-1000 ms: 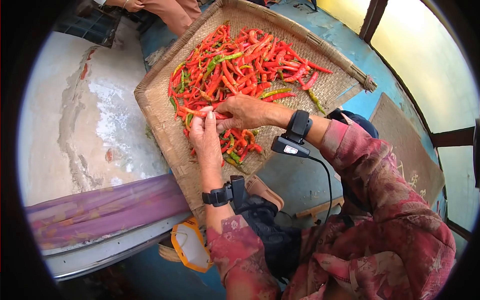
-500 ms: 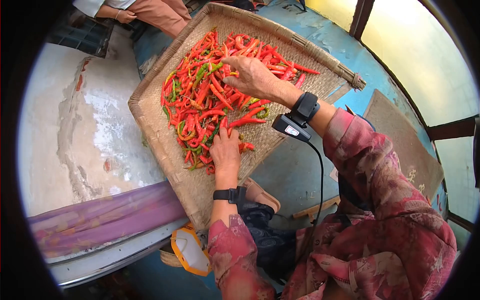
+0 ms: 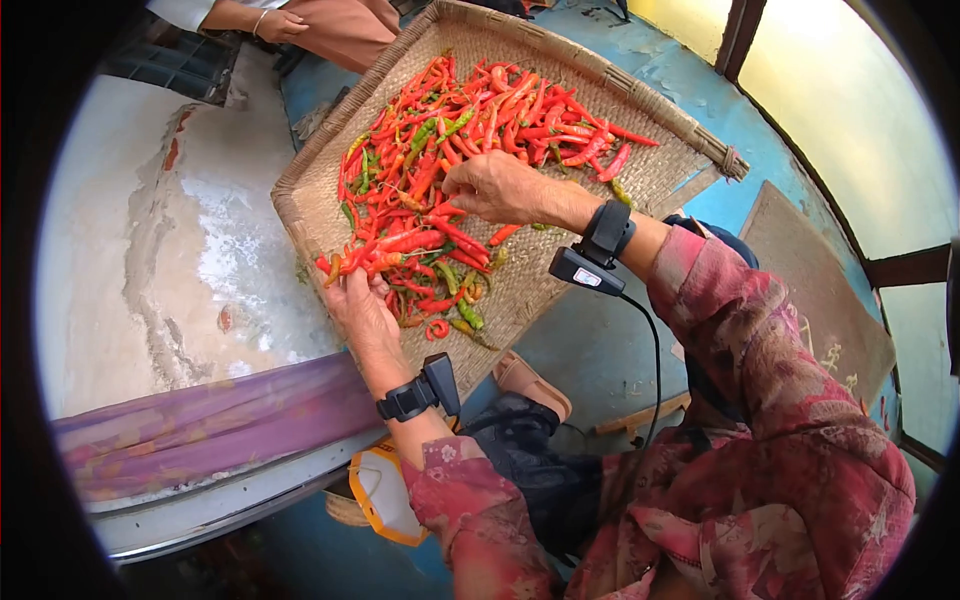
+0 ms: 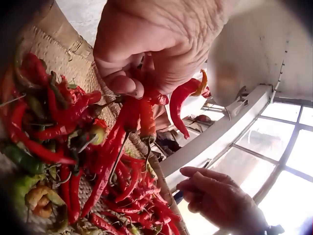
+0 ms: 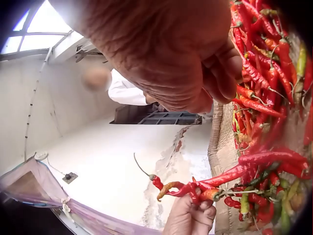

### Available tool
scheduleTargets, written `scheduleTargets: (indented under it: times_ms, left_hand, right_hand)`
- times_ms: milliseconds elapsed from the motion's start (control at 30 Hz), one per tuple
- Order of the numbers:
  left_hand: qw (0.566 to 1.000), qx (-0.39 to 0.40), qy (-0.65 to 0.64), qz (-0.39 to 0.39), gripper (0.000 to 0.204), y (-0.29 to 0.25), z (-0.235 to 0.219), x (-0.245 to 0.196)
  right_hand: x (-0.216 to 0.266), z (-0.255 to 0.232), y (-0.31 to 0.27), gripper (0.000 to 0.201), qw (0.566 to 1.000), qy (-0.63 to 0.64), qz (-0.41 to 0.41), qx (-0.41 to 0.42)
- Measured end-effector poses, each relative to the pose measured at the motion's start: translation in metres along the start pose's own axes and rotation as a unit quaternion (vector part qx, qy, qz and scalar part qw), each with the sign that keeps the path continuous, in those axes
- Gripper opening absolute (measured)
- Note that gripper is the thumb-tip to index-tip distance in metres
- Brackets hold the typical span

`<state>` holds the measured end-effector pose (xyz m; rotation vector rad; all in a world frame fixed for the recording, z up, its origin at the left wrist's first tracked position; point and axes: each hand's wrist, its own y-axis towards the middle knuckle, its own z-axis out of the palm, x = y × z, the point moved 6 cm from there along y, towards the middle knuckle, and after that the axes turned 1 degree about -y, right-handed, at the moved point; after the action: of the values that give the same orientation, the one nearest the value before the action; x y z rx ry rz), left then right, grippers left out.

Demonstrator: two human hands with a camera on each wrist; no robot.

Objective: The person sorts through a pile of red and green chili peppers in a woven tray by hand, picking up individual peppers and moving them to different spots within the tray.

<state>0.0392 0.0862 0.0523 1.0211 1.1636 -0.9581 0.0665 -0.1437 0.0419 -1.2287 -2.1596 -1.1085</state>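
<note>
My left hand [image 3: 368, 322] pinches several red chillies [image 3: 385, 262] by the left side of the woven tray [image 3: 335, 325]. Thumb and fingertips close round them in the left wrist view, where stems and a curled orange-tipped chilli [image 4: 183, 105] stick out. Over the middle of the chilli pile [image 3: 490, 115] hangs my right hand [image 3: 503, 190], its fingers loosely bent. The left wrist view shows that right hand [image 4: 220, 198] with nothing visible in it. Mostly red chillies, with some green ones, lie below both hands.
The tray's raised rim [image 3: 660, 105] bounds the pile at the back. Another person's hand [image 3: 280, 25] is beyond its upper left corner. A pale wall surface [image 3: 240, 250] and purple cloth [image 3: 220, 425] lie left; an orange-framed object [image 3: 385, 495] is below the tray.
Since half a second ago, my left hand has moved left and up from the lower pile and now holds several chillies. My right hand has come down slightly over the pile.
</note>
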Motion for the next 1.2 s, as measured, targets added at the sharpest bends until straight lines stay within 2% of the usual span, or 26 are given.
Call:
scheduleTargets:
  times_ms: [67, 100, 233, 367, 467, 600, 667, 733, 800, 900, 1000, 1067, 1133, 1167, 1200]
  left_hand:
    - [0.993, -0.016, -0.113, -0.032, 0.013, -0.002, -0.002, 0.001]
    - [0.990, 0.019, -0.137, -0.036, 0.015, -0.001, 0.000, 0.000]
    - [0.984, 0.064, -0.153, -0.067, 0.016, -0.006, 0.008, 0.006]
    - [0.980, 0.073, -0.157, -0.097, 0.016, -0.011, 0.021, 0.016]
    - [0.976, 0.095, -0.153, -0.126, 0.017, -0.012, 0.030, 0.021]
    - [0.975, 0.118, -0.135, -0.128, 0.017, -0.009, 0.029, 0.027]
    - [0.977, 0.102, -0.137, -0.127, 0.017, -0.006, 0.020, 0.034]
    - [0.979, 0.086, -0.139, -0.123, 0.017, -0.002, 0.010, 0.037]
    - [0.986, 0.024, -0.125, -0.111, 0.019, -0.001, -0.003, 0.037]
    - [0.990, -0.019, -0.085, -0.110, 0.021, 0.002, -0.013, 0.039]
    - [0.992, -0.043, -0.051, -0.103, 0.023, 0.002, -0.014, 0.038]
    - [0.993, -0.056, -0.041, -0.098, 0.024, 0.001, -0.009, 0.034]
    - [0.996, -0.037, 0.011, -0.084, 0.023, 0.000, -0.002, 0.030]
    - [0.997, -0.007, 0.000, -0.080, 0.028, 0.000, 0.000, 0.033]
    - [0.997, -0.016, 0.019, -0.072, 0.027, -0.001, 0.005, 0.031]
  right_hand:
    - [0.007, 0.010, -0.002, 0.024, 0.999, 0.032, -0.021, 0.012]
    - [0.010, 0.016, -0.003, 0.028, 0.998, 0.041, 0.013, 0.042]
    - [0.023, 0.027, -0.002, 0.032, 0.995, 0.091, -0.027, 0.025]
    - [0.028, 0.034, 0.001, 0.030, 0.996, 0.077, -0.054, -0.005]
    - [0.024, 0.040, 0.000, 0.024, 0.994, 0.101, -0.028, 0.018]
    - [0.025, 0.029, 0.001, 0.018, 1.000, -0.009, 0.009, 0.006]
    - [0.021, 0.023, 0.001, 0.016, 0.998, -0.047, 0.032, -0.001]
    - [0.011, 0.010, 0.004, 0.016, 0.995, -0.045, 0.052, -0.072]
    - [0.007, -0.001, 0.006, 0.018, 0.993, -0.044, 0.051, -0.095]
    - [-0.005, -0.019, 0.006, 0.023, 0.983, -0.027, 0.131, -0.123]
    - [-0.007, -0.022, 0.007, 0.021, 0.982, -0.018, 0.099, -0.158]
    - [-0.006, -0.019, 0.006, 0.021, 0.986, -0.006, 0.095, -0.139]
    - [-0.001, -0.013, 0.006, 0.022, 0.987, -0.007, 0.068, -0.144]
    - [-0.001, -0.010, 0.006, 0.030, 0.987, -0.038, 0.064, -0.145]
    - [0.008, -0.007, 0.009, 0.040, 0.990, -0.020, -0.012, -0.141]
